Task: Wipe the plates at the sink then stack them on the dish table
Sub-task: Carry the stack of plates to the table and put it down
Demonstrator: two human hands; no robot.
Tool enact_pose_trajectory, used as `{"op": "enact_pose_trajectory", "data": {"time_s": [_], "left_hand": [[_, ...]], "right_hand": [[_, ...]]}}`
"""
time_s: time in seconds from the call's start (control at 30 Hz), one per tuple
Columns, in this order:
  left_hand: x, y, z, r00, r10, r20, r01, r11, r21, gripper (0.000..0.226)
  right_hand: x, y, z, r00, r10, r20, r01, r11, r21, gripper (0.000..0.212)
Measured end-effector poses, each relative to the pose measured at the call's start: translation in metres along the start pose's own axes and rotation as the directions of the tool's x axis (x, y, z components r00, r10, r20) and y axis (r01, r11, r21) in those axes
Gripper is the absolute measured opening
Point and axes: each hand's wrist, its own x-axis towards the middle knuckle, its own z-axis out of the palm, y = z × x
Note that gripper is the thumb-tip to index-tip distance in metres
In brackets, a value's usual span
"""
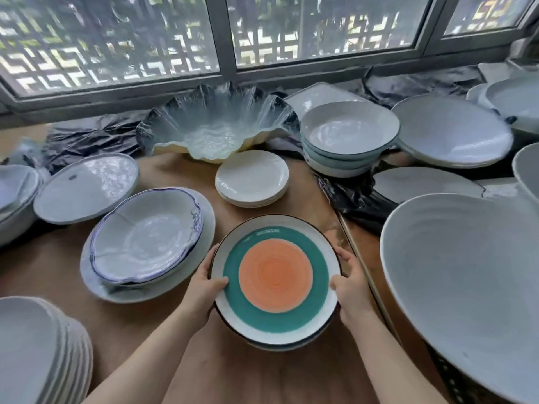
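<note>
Orange-and-teal plate (275, 277) is gripped at opposite rims by left hand (202, 290) and right hand (351, 290), thumbs curled over, presumably for level stacking on the wooden table (256, 374).

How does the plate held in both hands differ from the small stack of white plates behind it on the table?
The held plate has an orange centre, a teal ring and a dark rim; the white plates are plain white. The held plate is gripped at its edges by the left hand and right hand, over at least one more plate; the white stack stands untouched on the wooden table. The held plate looks larger, though it is nearer the camera. Both are round and face up.
</note>
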Motion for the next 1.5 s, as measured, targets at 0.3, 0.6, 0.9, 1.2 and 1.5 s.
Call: {"op": "enact_pose_trajectory", "data": {"time_s": [0.3, 0.6, 0.9, 1.2, 1.5], "left_hand": [[0.038, 0.009, 0.016, 0.999, -0.010, 0.049, 0.008, 0.999, 0.039, 0.076], [0.059, 0.014, 0.031, 0.993, 0.043, 0.109, -0.045, 0.999, 0.013, 0.065], [0.029, 0.018, -0.001, 0.999, 0.009, -0.050, 0.008, 0.941, 0.338, 0.071], [-0.098, 0.089, -0.088, 0.957, 0.286, -0.053, -0.274, 0.947, 0.169, 0.043], [-0.364, 0.069, -0.283, 0.769, 0.502, -0.395, -0.484, 0.862, 0.152, 0.057]], "right_hand": [[0.028, -0.018, 0.008, 0.992, -0.006, -0.126, 0.013, 0.999, 0.048, 0.066], [0.034, -0.024, 0.006, 0.962, 0.010, -0.274, 0.032, 0.989, 0.147, 0.064], [0.001, -0.010, 0.013, 0.963, -0.254, -0.088, 0.148, 0.776, -0.613, 0.079], [-0.110, -0.049, 0.098, 0.729, -0.507, 0.460, 0.673, 0.654, -0.346, 0.042], [-0.329, -0.068, 0.263, 0.387, -0.458, 0.800, 0.605, 0.781, 0.154, 0.022]]}}
